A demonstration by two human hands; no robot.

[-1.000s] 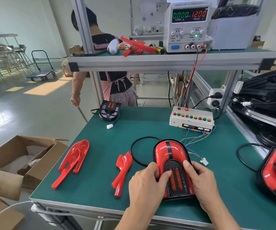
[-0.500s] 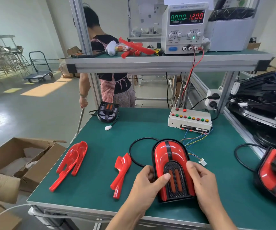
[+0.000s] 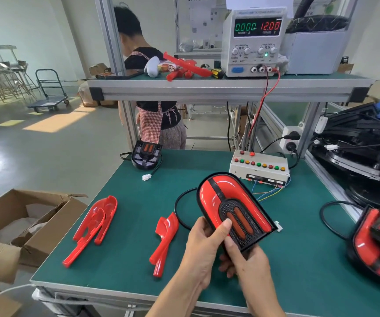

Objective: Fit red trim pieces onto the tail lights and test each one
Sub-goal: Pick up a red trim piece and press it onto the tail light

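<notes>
Holding glossy red-trimmed black plastic tail light (image 3: 230, 207) off the mat: left hand (image 3: 204, 245) wrapping its edge, right hand (image 3: 248, 259) apparently gripping below. Advising checking trim seams before connecting.

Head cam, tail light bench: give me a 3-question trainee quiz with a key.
1. True or false: the tail light held in both hands lies flat on the green mat.
2. Which reading shows on the power supply? A) 0.000 A, 12.00 V B) 12.00 A, 0.000 V C) display dark
3. Fill in: the left hand puts its ___ on the light's black grille.

Key
1. False; it is lifted and tilted, right hand under its near end.
2. A
3. thumb
</notes>
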